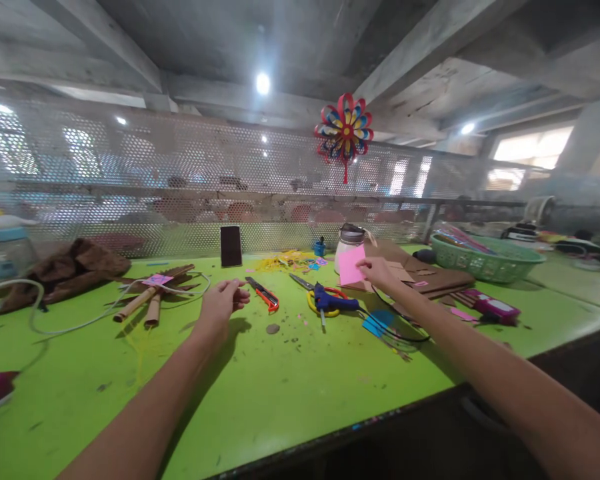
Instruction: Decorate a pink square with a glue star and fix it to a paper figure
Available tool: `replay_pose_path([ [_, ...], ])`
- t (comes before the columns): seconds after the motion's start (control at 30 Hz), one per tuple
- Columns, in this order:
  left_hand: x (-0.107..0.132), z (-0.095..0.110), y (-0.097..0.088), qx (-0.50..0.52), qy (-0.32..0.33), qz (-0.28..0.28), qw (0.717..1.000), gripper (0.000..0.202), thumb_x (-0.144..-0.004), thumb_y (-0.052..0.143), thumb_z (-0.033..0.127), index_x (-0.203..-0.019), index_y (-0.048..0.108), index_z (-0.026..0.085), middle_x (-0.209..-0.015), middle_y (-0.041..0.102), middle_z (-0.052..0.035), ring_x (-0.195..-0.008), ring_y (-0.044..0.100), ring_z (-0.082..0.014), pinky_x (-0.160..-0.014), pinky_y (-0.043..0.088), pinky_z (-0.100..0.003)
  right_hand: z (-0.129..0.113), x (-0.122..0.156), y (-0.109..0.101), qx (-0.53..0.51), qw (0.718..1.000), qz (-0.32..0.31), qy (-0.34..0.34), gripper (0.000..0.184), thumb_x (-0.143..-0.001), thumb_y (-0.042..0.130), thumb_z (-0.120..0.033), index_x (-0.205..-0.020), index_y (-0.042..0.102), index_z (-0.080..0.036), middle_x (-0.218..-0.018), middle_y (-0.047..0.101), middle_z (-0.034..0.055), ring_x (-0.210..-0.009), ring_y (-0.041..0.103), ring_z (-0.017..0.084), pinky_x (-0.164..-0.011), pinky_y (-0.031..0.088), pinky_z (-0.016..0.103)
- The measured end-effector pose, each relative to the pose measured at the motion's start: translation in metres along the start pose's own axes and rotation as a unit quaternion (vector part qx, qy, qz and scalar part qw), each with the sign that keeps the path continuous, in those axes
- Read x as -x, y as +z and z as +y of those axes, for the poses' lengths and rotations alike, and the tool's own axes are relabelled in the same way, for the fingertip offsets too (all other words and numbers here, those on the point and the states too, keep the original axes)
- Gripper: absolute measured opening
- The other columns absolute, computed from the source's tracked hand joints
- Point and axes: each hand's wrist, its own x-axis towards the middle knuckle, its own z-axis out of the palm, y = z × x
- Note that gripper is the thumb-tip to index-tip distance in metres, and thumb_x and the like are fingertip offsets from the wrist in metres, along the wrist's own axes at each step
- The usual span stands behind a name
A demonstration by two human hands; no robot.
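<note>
Head view: right hand fingers pinch a pink paper square, held upright just above the green table, in front of a white jar. Left hand hovers over the table, fingers loosely curled, holding nothing, near the red utility knife. Looks like the paper pick-up step; next likely needs bringing the thin, flat sheet closer. Blue glue gun lies over yellow-handled scissors. Cardboard tubes far left.
</note>
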Motion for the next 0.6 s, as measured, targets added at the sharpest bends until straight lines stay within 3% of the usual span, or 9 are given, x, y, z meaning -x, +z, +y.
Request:
replay_pose_path([
  [0.13,0.003,-0.001,0.002,-0.041,0.005,-0.004,0.999,0.008,-0.075,0.059,0.014,-0.067,0.061,0.015,-0.057,0.062,-0.0044,-0.052,0.056,-0.0134,-0.053,0.044,-0.023,0.014,-0.002,0.014,0.092,0.994,-0.054,-0.002,0.013,-0.082,0.058,-0.02,-0.088,0.068,-0.013,-0.084,0.068,0.0063,-0.077,0.063,0.016,-0.072,0.051,0.03],
  [0.3,0.001,-0.008,0.003,-0.088,0.006,-0.021,0.996,0.011,-0.074,0.058,0.013,-0.065,0.061,0.016,-0.055,0.062,-0.0038,-0.05,0.055,-0.0129,-0.052,0.043,-0.022,0.027,-0.005,0.015,0.166,0.984,-0.068,-0.001,0.024,-0.09,0.053,-0.035,-0.099,0.062,-0.015,-0.102,0.064,0.0053,-0.087,0.062,0.016,-0.077,0.051,0.035],
  [0.47,-0.004,-0.011,0.001,-0.096,0.012,-0.032,0.995,0.011,-0.074,0.057,0.017,-0.064,0.06,0.017,-0.054,0.062,-0.0035,-0.05,0.055,-0.0131,-0.049,0.042,-0.021,0.022,-0.004,0.016,0.192,0.979,-0.059,-0.028,0.022,-0.087,0.051,-0.025,-0.094,0.069,-0.013,-0.093,0.07,0.0101,-0.089,0.063,0.019,-0.079,0.047,0.03],
  [0.6,-0.002,-0.012,0.001,-0.122,0.022,-0.052,0.991,0.01,-0.075,0.057,0.019,-0.065,0.06,0.017,-0.056,0.062,-0.0044,-0.05,0.056,-0.0134,-0.05,0.043,-0.022,0.006,0.003,0.023,0.189,0.974,-0.086,-0.09,0.027,-0.084,0.051,-0.023,-0.101,0.071,-0.015,-0.105,0.07,0.0113,-0.097,0.062,0.022,-0.081,0.044,0.027],
])
